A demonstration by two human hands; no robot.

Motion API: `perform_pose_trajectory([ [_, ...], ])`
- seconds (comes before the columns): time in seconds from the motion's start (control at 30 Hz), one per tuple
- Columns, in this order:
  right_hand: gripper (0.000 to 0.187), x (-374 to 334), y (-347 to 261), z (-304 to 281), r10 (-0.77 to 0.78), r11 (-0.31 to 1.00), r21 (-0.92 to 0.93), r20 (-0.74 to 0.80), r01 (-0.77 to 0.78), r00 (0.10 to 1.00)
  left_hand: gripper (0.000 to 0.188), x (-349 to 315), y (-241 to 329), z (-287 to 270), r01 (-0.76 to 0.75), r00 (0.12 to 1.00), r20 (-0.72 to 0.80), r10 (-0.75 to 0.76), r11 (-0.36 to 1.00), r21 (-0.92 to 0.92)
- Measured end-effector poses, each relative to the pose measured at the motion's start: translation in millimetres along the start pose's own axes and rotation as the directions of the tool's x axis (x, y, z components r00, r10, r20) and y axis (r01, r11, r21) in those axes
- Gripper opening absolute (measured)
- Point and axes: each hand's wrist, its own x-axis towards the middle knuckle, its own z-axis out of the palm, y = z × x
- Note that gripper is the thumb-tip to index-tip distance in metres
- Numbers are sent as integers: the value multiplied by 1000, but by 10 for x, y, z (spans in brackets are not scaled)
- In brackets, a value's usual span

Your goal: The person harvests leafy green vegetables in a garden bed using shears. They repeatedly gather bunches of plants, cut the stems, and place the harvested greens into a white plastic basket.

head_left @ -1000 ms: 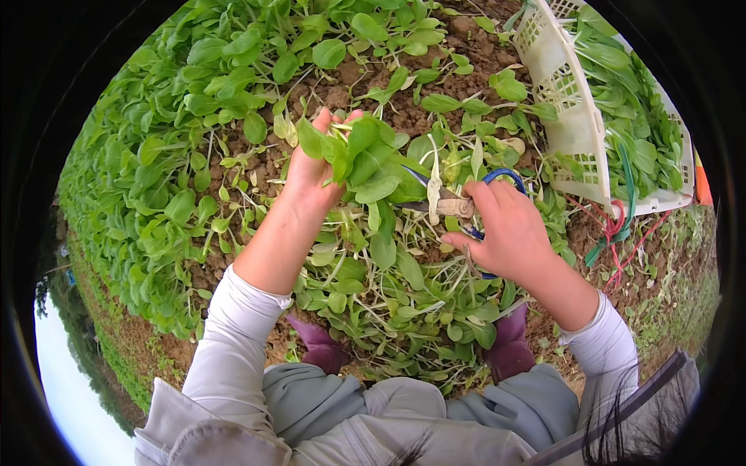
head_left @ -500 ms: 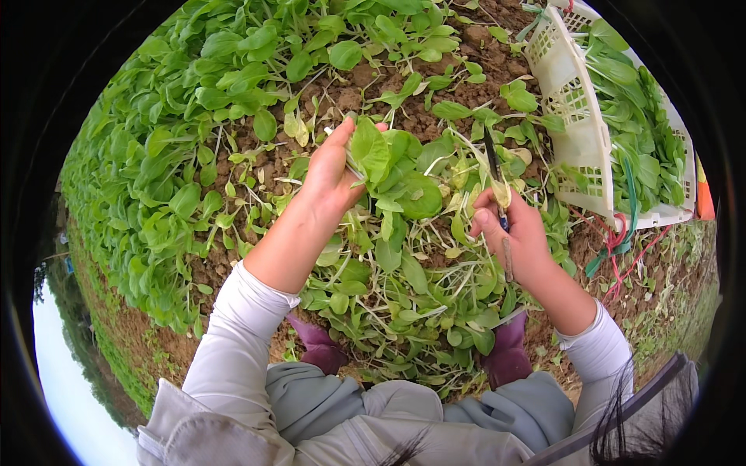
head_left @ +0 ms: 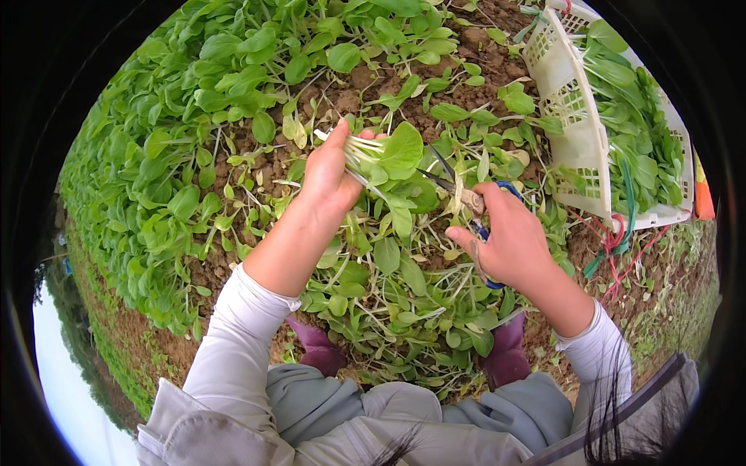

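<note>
Two hands (head_left: 326, 175) (head_left: 509, 237), one leafy-green bunch (head_left: 402, 151) in the left, one pair of scissors (head_left: 446, 186) in the right, one plastic crate (head_left: 571, 116) rightward, two purple boots (head_left: 318, 353) (head_left: 507, 356)

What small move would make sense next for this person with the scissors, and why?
Perhaps a light shake of the scissors in the right hand, to drop the withered leaf. It seems to lie across the open blades, which point toward the greens in the left hand, so it might get in the way.
</note>
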Motion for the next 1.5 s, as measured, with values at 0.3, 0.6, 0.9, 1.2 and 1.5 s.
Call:
perform_pose_trajectory([
  [0.3,28,64,43,-9,378,690,700,-130,-185,917,20,-24,-33,35,-52,998,43,46,986,160],
  [0.6,26,224,-151,114,-253,928,234,-174,290,952,16,-183,-289,115,-52,993,117,4,911,409],
  [0.9,30,321,-1,40,372,137,972,127,-190,920,17,-181,-151,18,119,918,284,-278,874,471],
  [1.2,29,305,76,-4,397,-34,978,203,-206,895,25,-210,-91,40,16,885,353,-304,778,628],
  [1.5,27,316,136,-57,398,-129,972,230,-194,888,14,-202,-59,12,62,721,549,-422,829,556],
])
